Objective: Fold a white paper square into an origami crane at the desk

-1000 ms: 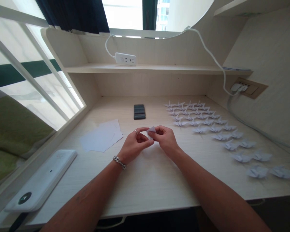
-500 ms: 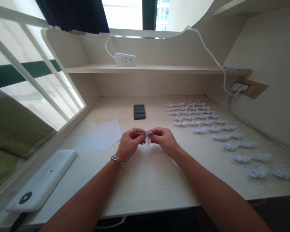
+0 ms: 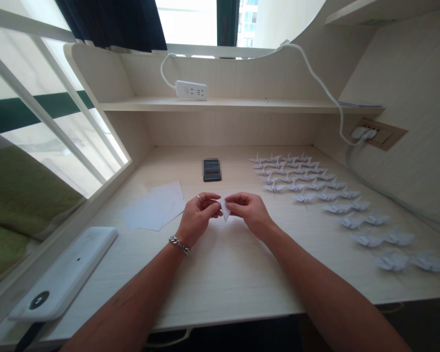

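Both hands meet over the middle of the pale wooden desk (image 3: 220, 274). My left hand (image 3: 198, 215), with a ring and a chain bracelet, pinches the left side of a small folded white paper (image 3: 225, 209). My right hand (image 3: 251, 211) pinches its right side. The paper points downward between the fingertips, just above the desk. A loose stack of white paper sheets (image 3: 154, 211) lies to the left of my left hand. Several finished white paper cranes (image 3: 315, 188) stand in rows to the right.
A dark phone (image 3: 211, 169) lies behind the hands. A white flat device (image 3: 64, 274) rests at the desk's left front. A white power strip (image 3: 191, 90) sits on the shelf, its cable running to a wall socket (image 3: 377, 133) at the right.
The folded paper has turned from pointing up to pointing down. My left hand's fingers closed in on it and both hands shifted slightly.
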`<move>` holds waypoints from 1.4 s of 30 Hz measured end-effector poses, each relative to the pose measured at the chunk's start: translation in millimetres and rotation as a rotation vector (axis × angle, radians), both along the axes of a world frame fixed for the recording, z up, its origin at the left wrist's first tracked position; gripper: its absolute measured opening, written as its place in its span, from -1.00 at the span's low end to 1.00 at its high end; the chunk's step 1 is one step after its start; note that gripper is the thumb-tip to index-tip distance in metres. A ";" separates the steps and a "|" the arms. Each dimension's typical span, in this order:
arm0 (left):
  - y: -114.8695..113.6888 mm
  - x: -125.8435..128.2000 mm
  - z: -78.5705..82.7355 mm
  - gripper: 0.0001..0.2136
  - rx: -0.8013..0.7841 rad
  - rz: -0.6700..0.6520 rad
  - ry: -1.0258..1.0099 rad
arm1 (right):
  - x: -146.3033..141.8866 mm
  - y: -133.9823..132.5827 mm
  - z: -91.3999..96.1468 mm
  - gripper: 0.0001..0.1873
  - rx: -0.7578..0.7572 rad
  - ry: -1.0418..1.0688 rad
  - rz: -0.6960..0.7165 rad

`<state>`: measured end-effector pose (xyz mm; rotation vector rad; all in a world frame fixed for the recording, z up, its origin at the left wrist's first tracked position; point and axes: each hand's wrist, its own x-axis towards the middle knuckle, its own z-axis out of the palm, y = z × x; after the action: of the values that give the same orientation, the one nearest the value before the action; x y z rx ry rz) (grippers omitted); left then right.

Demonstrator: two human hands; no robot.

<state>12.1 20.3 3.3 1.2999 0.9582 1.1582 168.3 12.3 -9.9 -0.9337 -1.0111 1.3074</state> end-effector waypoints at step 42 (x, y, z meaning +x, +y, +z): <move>6.8 -6.5 -11.7 -0.87 0.237 0.002 0.268 | 2.4 -3.9 -1.0 -0.83 0.264 -0.712 0.037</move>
<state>5.6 27.1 -8.4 1.6770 1.0363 1.1433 170.7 8.5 -10.9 -1.2038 -1.7043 0.8366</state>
